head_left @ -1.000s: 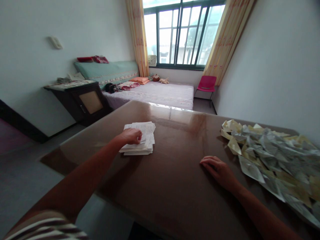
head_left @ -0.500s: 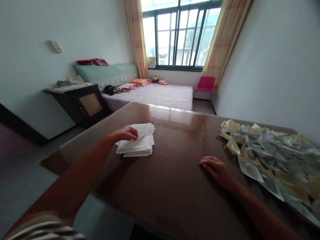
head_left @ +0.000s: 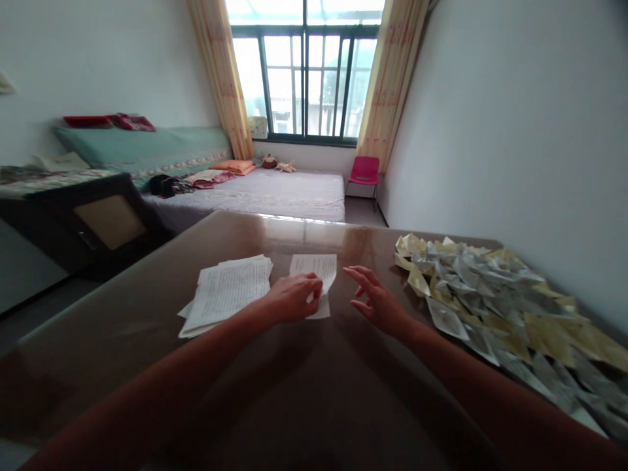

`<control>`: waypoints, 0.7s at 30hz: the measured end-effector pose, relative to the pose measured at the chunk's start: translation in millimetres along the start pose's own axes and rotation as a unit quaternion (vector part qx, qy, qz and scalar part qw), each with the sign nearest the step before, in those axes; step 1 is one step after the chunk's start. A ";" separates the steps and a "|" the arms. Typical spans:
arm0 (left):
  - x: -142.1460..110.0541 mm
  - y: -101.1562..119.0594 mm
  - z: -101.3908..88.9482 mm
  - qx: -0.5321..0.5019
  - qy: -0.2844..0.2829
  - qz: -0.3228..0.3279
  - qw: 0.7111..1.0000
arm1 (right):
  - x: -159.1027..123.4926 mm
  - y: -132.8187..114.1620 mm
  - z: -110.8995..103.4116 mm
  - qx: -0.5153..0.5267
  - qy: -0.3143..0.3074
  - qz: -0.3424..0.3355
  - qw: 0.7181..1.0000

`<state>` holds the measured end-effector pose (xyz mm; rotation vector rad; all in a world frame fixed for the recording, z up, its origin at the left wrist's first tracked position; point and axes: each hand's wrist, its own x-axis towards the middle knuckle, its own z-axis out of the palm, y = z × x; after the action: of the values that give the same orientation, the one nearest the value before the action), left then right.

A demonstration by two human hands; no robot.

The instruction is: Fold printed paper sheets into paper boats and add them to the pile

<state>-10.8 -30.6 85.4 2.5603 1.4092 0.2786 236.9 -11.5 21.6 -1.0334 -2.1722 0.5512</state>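
Indoors, two hands [head_left: 293, 297] [head_left: 380, 306], one sheet [head_left: 314, 263], one stack [head_left: 233, 293]

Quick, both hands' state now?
Left hand: closed, pinching a single white rectangular paper sheet.
Right hand: open, empty, beside that sheet's curled edge.

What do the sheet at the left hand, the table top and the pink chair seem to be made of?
Sheet: thin matte paper, as it curls and bears lines of writing.
Table top: glossy brown, reflecting light; perhaps lacquered wood or laminate, I cannot tell.
Pink chair: probably smooth plastic, by its even colour; thin legs look metal.
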 end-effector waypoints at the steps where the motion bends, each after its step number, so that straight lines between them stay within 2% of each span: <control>1: 7.7 12.4 9.9 0.008 -0.005 0.003 1.000 | 6.1 -0.3 4.7 -0.004 -0.013 -0.017 1.000; 3: 20.8 26.8 25.5 -0.001 -0.011 0.009 1.000 | 14.0 5.9 13.6 -0.006 -0.053 -0.041 0.998; 5: 29.9 25.7 33.5 -0.027 -0.025 -0.007 0.999 | 16.1 18.5 18.8 -0.012 -0.071 -0.020 0.997; 8: 34.1 -0.7 32.8 -0.070 -0.066 -0.022 0.995 | 11.5 38.4 17.1 0.015 -0.073 0.032 0.997; 11: 28.9 -37.4 28.7 -0.232 -0.177 0.039 0.956 | 5.2 49.0 8.9 0.067 -0.094 0.057 0.992; 13: 24.9 -54.6 31.6 -0.276 -0.195 0.049 0.940 | 3.7 50.9 4.3 0.088 -0.107 0.070 0.988; 16: 26.1 -61.2 46.0 -0.281 -0.135 0.007 0.950 | 6.8 50.5 0.5 0.120 -0.133 0.111 0.977; 19: 36.9 -55.4 64.8 -0.264 -0.044 -0.026 0.963 | 13.7 50.1 -1.6 0.133 -0.155 0.193 0.960; 21: 45.7 -52.3 74.7 -0.231 0.003 -0.063 0.971 | 18.2 49.9 -2.4 0.131 -0.146 0.235 0.952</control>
<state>-9.4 28.9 2.6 2.0857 1.3157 0.5237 256.0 33.0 -0.2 -1.3946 -2.0128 1.2461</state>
